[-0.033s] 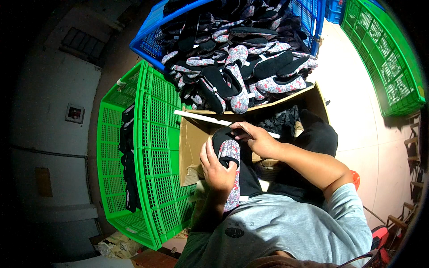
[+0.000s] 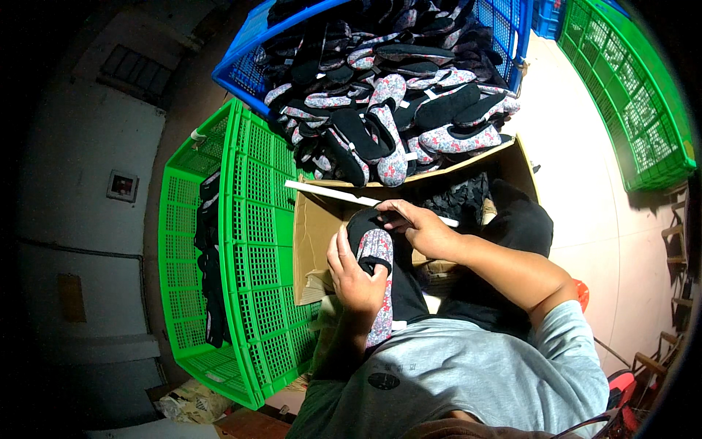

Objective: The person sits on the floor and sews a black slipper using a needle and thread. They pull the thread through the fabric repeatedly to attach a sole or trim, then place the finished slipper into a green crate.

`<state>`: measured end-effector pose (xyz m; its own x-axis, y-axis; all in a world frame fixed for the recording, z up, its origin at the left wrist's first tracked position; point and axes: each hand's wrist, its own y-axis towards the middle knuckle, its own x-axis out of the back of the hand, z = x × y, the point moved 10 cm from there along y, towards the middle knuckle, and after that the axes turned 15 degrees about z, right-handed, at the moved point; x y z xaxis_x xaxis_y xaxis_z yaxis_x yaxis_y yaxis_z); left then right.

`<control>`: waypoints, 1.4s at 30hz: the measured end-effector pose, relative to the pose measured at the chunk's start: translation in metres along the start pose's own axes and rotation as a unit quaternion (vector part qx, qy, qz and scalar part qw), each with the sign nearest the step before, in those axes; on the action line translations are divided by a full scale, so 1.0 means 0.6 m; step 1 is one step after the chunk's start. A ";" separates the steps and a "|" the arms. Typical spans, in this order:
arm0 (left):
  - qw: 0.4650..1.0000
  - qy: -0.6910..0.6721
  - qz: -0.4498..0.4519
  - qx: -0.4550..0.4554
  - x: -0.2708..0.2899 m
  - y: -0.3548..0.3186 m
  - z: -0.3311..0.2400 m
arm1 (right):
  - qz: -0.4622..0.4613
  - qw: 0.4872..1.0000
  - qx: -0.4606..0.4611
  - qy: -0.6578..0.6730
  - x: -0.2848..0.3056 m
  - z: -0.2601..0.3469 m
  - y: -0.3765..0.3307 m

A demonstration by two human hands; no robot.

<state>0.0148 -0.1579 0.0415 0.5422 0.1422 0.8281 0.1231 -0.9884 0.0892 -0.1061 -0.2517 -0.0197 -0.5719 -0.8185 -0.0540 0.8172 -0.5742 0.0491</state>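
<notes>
My left hand (image 2: 357, 282) is closed around a slipper (image 2: 376, 244) with a flowered grey, white and red upper and a black lining. Its thumb goes into the slipper's opening, and the other fingers lie along the outer side. Black material that looks like a sole curves round the slipper's far end. At that far edge, my right hand (image 2: 418, 225) is closed with bent fingers; something dark shows under them, too hidden to name. A small white tag sticks out from the slipper near my shirt. Both hands are above my lap.
Beyond my hands, a big heap of similar slippers (image 2: 431, 102) spills from a blue crate (image 2: 238, 51). A cardboard box (image 2: 311, 227) stands round my legs, with a white strip (image 2: 329, 192) across it. Green crates (image 2: 267, 256) stand at left and far right (image 2: 636, 95).
</notes>
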 end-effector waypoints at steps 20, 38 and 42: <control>0.999 -0.012 0.032 -0.001 0.003 0.007 0.012 | -0.038 0.998 -0.036 -0.039 0.025 -0.007 -0.010; 0.994 0.024 0.092 -0.057 -0.004 0.036 -0.030 | 0.050 0.956 -0.090 -0.275 -0.036 0.007 -0.013; 0.990 0.066 0.112 -0.056 -0.015 0.041 -0.041 | 0.047 0.955 -0.107 -0.272 -0.034 0.003 -0.011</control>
<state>-0.0075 -0.1849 0.0497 0.4312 -0.0818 0.8985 -0.0841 -0.9952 -0.0502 -0.0997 -0.2312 -0.0174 -0.4001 -0.7873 0.4691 0.8299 -0.5284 -0.1790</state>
